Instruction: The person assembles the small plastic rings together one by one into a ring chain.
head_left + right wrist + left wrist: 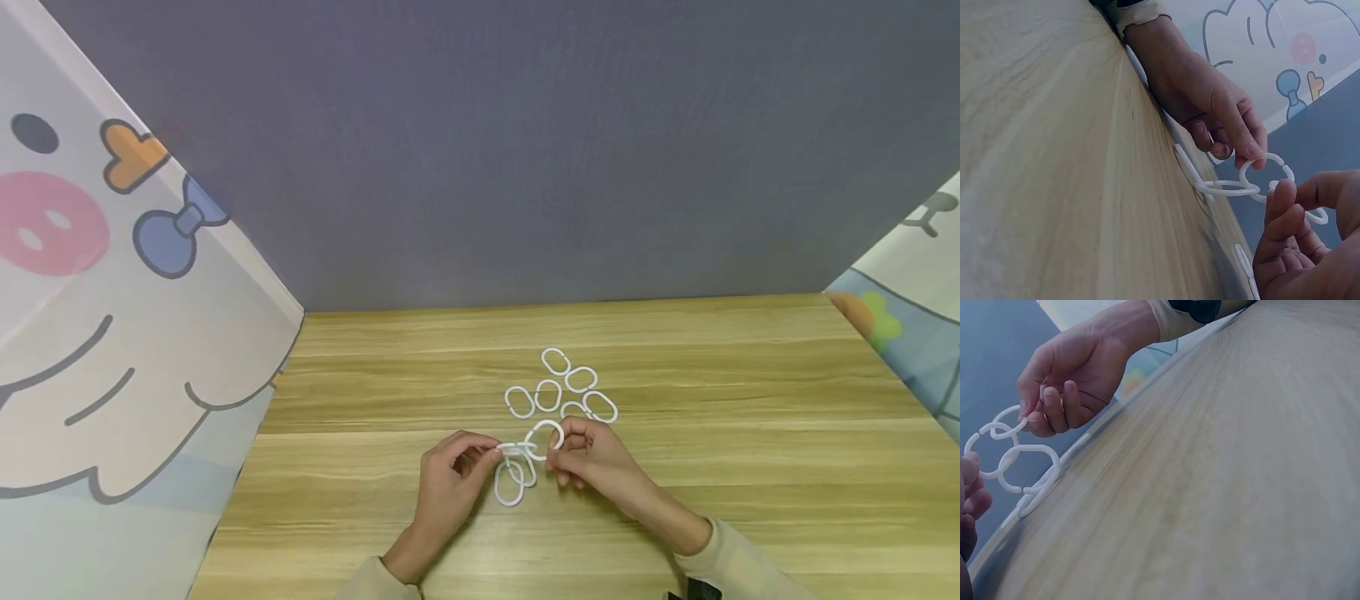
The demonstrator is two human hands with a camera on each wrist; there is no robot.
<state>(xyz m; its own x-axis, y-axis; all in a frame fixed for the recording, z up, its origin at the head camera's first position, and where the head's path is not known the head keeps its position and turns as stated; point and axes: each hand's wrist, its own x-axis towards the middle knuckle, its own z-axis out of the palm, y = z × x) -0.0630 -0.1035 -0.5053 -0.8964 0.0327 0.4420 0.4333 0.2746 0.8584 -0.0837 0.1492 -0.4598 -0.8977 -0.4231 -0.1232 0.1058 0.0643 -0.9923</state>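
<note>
My left hand (448, 482) pinches a white plastic oval ring (507, 445) between thumb and fingertips. To its right, my right hand (600, 460) pinches another white ring (546, 422) by its right side. These two rings are linked, as the left wrist view shows. Each has a small split in its loop. From the left-held ring hang further joined rings (509, 504), which reach down to the tabletop. In the right wrist view, my right fingers (1282, 200) partly hide the ring they hold.
Several loose white split rings (519, 387) lie on the wooden table (360, 375) just beyond my hands. A grey panel (480, 167) stands along the table's back edge. Cartoon-printed panels (150, 358) flank both sides.
</note>
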